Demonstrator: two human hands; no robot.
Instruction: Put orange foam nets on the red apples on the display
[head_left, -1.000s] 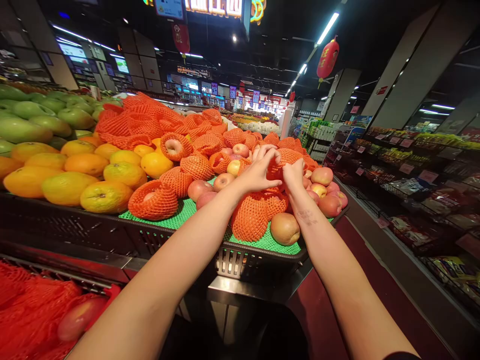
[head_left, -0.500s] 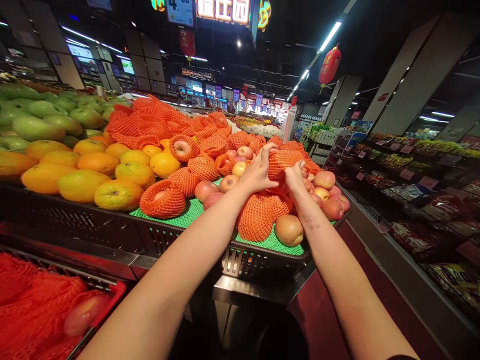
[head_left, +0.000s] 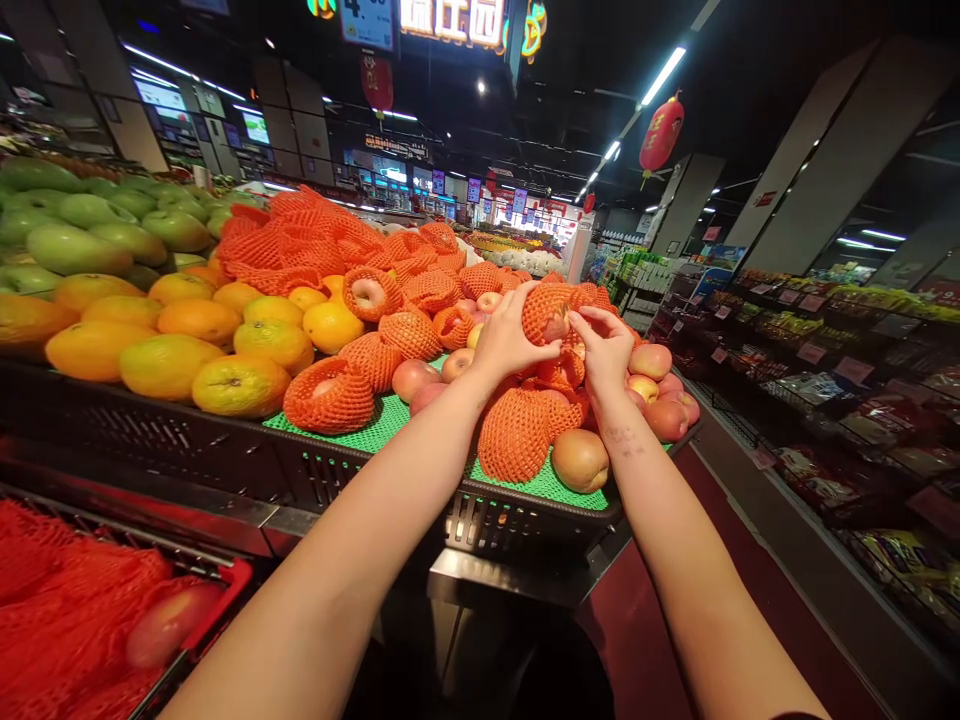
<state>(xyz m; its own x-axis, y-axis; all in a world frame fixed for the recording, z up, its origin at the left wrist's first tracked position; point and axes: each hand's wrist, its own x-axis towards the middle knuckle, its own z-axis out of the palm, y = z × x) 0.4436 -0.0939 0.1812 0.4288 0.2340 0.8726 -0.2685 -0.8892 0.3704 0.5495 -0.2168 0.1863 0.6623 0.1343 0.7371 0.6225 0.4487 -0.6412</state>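
Note:
An apple in an orange foam net point(head_left: 541, 312) is in my left hand point(head_left: 507, 336), whose fingers curl over its far side with the thumb below. My right hand point(head_left: 606, 348) pinches the net's edge on the right, and a bit of apple skin shows between the hands. Under them lies another orange foam net point(head_left: 514, 436), bulging on the green mat point(head_left: 375, 430). A bare apple point(head_left: 580, 461) rests close to my right wrist. More loose apples point(head_left: 664, 390) are heaped to the right of that hand.
Oranges point(head_left: 240, 384) and green mangoes point(head_left: 79, 250) are piled at the left, beside a heap of orange foam nets point(head_left: 300, 245). Black crates point(head_left: 495, 525) form the stand's front. A basket with a red rim point(head_left: 238, 580) is at lower left. Packaged goods shelves point(head_left: 825, 380) line the right.
My right hand has turned, and its fingers now pinch the net's edge. Some apple skin has come into sight there. My left hand has closed in around the netted apple.

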